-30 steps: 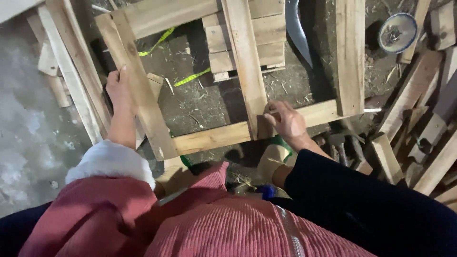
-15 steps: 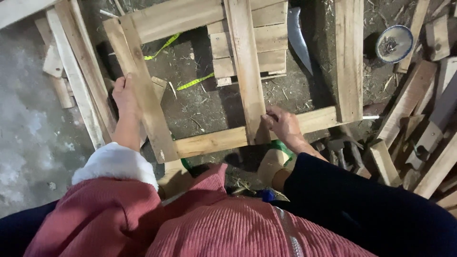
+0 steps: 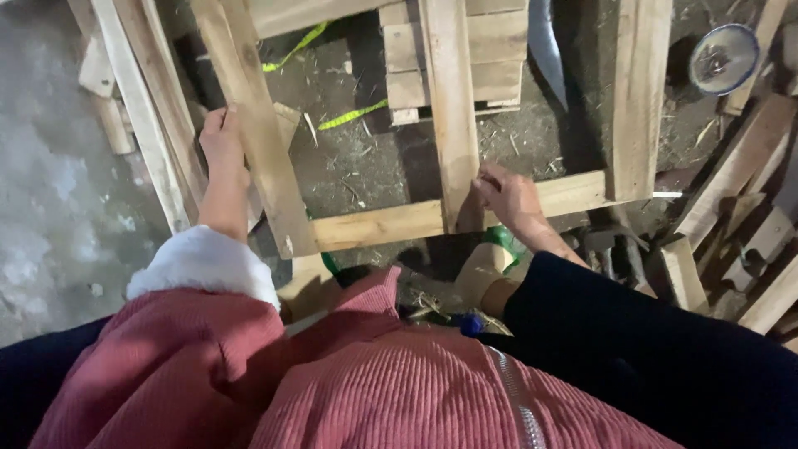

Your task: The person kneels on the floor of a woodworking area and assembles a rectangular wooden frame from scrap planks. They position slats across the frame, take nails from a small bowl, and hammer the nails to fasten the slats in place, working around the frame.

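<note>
The left hand (image 3: 223, 141) curls its fingers around the rough slanted plank (image 3: 253, 125) of a pale wooden frame (image 3: 391, 223) lying on gritty ground. The right hand (image 3: 511, 198) presses bent fingers on the crossbar beside the upright slat (image 3: 449, 108). Since a second ago, both hands sit slightly lower on the frame.

head view: we look steeply down from head height over our own chest | faces forward-down onto wooden frame (image 3: 374, 223) and dirt floor (image 3: 366, 162) | close range | single view only
</note>
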